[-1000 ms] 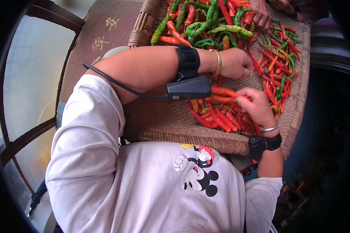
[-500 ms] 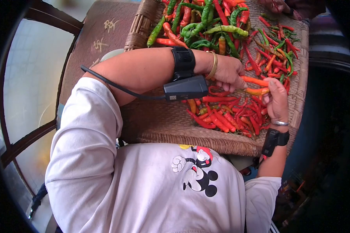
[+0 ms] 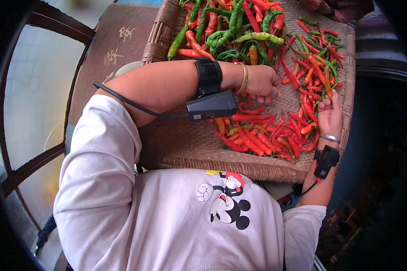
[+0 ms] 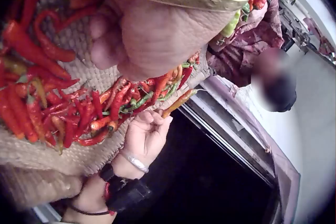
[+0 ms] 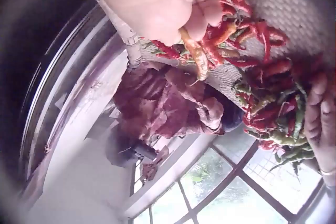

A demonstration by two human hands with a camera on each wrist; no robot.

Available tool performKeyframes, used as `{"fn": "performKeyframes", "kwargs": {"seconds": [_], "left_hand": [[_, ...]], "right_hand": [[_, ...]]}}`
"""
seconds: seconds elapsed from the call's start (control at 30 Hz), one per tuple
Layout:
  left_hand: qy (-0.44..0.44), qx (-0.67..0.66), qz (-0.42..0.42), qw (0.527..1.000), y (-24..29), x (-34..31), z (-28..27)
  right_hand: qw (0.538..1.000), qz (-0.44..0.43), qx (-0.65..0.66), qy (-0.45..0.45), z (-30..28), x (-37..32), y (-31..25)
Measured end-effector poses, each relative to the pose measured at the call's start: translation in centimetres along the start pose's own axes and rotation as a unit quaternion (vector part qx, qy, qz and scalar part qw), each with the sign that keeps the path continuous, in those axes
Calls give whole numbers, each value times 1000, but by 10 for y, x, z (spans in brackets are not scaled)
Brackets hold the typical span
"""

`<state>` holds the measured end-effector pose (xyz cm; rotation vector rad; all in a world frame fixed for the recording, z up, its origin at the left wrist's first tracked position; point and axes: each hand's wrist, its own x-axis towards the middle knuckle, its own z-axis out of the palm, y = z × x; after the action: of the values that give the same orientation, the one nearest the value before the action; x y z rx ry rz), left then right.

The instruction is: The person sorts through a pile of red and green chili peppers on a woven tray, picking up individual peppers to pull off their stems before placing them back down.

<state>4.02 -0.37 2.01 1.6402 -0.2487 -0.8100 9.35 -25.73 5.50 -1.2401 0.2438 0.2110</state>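
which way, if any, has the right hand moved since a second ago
Yes. The right hand, pinching an orange chili, has moved from the red chili pile to the right edge of the woven tray.

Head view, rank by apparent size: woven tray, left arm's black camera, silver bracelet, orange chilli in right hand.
Largest: woven tray.
Next: black camera.
Last: orange chilli and silver bracelet, too alike to rank.

The right hand has been carried off the near heap of red chillies toward 3 o'clock, out to the woven tray's edge, with an orange chilli pinched in its fingertips. The left hand has been drawn back slightly toward 9 o'clock — the orange chilli pinched by it half a second ago is no longer seen there.
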Motion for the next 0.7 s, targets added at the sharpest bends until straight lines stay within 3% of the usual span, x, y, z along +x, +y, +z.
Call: {"fn": "performKeyframes", "kwargs": {"seconds": [0.1, 0.13, 0.27, 0.4, 0.5, 0.57, 0.63, 0.7], "left_hand": [[-4, 2, 6, 1000, -4, 3, 1], [-6, 5, 16, 1000, -7, 5, 1], [-8, 16, 37, 999, -10, 7, 2], [11, 16, 20, 1000, 0, 0, 1], [28, 5, 33, 999, 0, -1, 0], [38, 3, 40, 998, 0, 1, -2], [62, 11, 55, 997, -2, 3, -4], [68, 11, 54, 996, 0, 2, -3]], "right_hand": [[999, -28, -26, -3, 4, 1, -1], [998, -35, -17, -44, -3, 8, -5], [993, -92, -68, -30, 11, 6, -17], [986, -84, -142, -3, 19, -7, -17], [980, -50, -179, -70, 30, -20, -3], [896, 1, -408, -173, 55, -39, 14], [759, -75, -552, -337, 64, -55, 33], [599, -257, -662, -371, 67, -62, 51]]}}
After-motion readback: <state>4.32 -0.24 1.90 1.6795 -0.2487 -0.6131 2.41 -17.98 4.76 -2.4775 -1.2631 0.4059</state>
